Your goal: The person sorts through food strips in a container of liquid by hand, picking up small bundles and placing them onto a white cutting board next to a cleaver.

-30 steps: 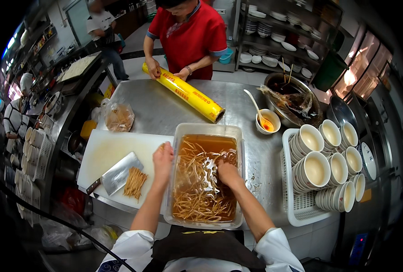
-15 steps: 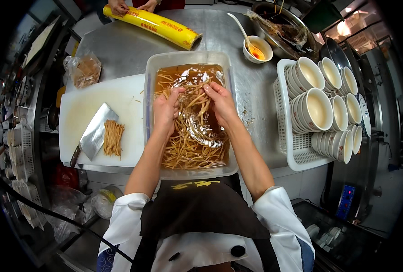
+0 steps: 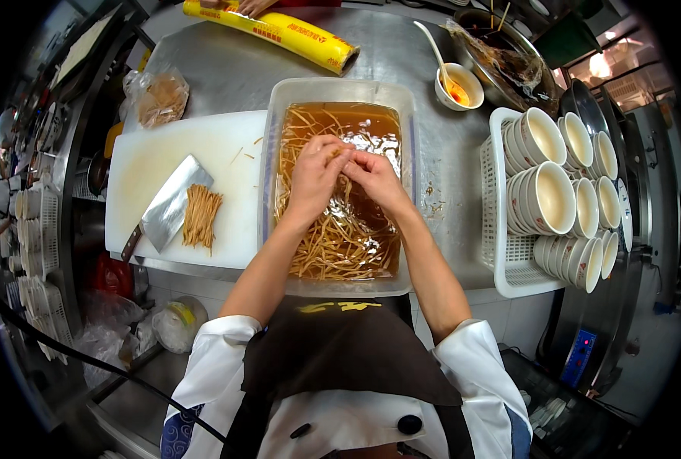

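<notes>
Over a translucent plastic tub (image 3: 343,286) of brown liquid, my hands are close together with fingertips meeting. My left hand (image 3: 317,176) is closed, thumb and fingers pressed on thin tan food strips. My right hand (image 3: 379,180) pinches at the same strips from the other side; the fingers hide most of them. Many more tan strips (image 3: 327,249) lie soaking in the liquid, thickest at the near side and along the left wall.
Left of the tub, a white cutting board (image 3: 145,149) bears a cleaver (image 3: 177,203) and a bundle of cut strips (image 3: 201,217). Behind are a plastic bag (image 3: 162,98), a yellow film roll (image 3: 279,30) under a co-worker's hand, and a bowl (image 3: 469,90) with a spoon. Stacked bowls (image 3: 552,197) fill a white basket (image 3: 499,256).
My hands have come together from slightly apart, the left one turning over toward the right. The strips that showed stretched between them are now mostly covered. The whole view has shifted slightly.
</notes>
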`<state>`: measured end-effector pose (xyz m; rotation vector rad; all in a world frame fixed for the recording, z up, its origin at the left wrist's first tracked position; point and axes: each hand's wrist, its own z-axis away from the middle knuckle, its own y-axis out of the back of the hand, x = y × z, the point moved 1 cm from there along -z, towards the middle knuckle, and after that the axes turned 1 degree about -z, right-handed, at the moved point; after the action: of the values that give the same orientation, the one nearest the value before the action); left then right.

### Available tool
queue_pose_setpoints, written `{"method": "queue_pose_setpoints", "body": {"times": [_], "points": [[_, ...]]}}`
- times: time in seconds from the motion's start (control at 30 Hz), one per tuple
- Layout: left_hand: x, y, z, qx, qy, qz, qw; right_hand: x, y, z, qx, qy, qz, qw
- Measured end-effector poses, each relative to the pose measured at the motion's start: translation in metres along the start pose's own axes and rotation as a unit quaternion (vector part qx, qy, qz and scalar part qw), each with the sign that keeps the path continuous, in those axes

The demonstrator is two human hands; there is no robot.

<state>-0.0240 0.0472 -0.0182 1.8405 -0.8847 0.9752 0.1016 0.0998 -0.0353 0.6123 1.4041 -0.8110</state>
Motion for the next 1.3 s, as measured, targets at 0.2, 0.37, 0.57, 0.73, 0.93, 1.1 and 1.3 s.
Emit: {"method": "queue_pose_setpoints", "body": {"times": [0.2,0.37,0.57,0.73,0.93,1.1,1.3], "points": [[-0.007,0.001,0.003,0.022,0.197,0.256,0.946,0.005,-0.002,-0.001,-0.023,0.001,0.009,1.000],[-0.001,0.009,-0.002,0.095,0.261,0.299,0.913,-0.002,-0.005,0.001,0.050,0.094,0.125,0.986],[-0.002,0.008,0.000,0.139,0.182,0.307,0.924,-0.013,-0.004,0.007,0.194,0.196,0.389,0.879],[-0.006,0.006,0.002,0.096,0.227,0.310,0.918,-0.008,0.002,0.005,0.205,0.118,0.253,0.938],[0.002,0.006,0.005,0.011,0.322,0.435,0.841,-0.019,-0.005,0.007,0.130,0.026,0.047,0.990],[-0.002,0.004,0.003,-0.003,0.337,0.463,0.820,-0.012,-0.003,0.004,0.085,0.025,-0.025,0.996],[-0.001,0.002,0.002,-0.010,0.356,0.448,0.820,-0.019,0.003,0.002,0.131,-0.004,-0.106,0.986]]}}
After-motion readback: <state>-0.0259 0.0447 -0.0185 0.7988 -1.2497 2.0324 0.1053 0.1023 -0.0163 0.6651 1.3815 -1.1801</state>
